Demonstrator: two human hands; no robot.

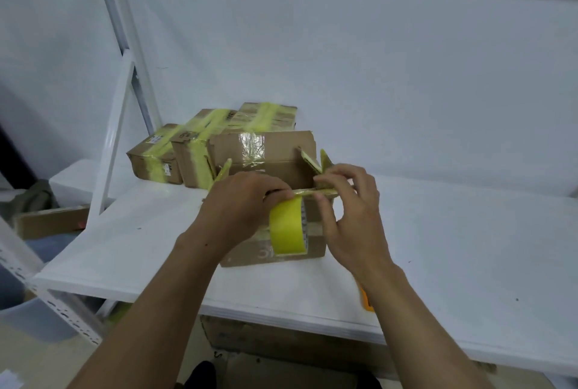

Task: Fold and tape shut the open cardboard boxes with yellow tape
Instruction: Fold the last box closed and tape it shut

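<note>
At the far left, below the table's level, a flat piece of cardboard (50, 223) is seen, and a white rack post (125, 82) rises beside it. On the white table (453, 232), towards its far left corner, three closed boxes (194, 144) are set side by side, touching, each banded with yellow tape.

Just near and right of them stands the open box (275, 255), its far flap raised upright with a shiny strip of tape on it and its side flaps sticking up at the corners.

The left forearm is stretched forward and to the right from the near edge. The left hand (240, 201) is laid palm down at the box's near top edge. Its fingers are curled round the top of the roll of yellow tape (287, 226), which hangs from them against the near wall of the box.

The near flap (325, 191) is seen edge-on between the two hands. The right forearm is angled forward and to the left, with the wrist lifted. The right hand (347, 210) is held above the box's near right corner; the flap's edge is pinched between thumb and forefinger, and the other fingers are bent and fanned above it.

An orange object (366, 298) is partly hidden under the right forearm on the near table.
</note>
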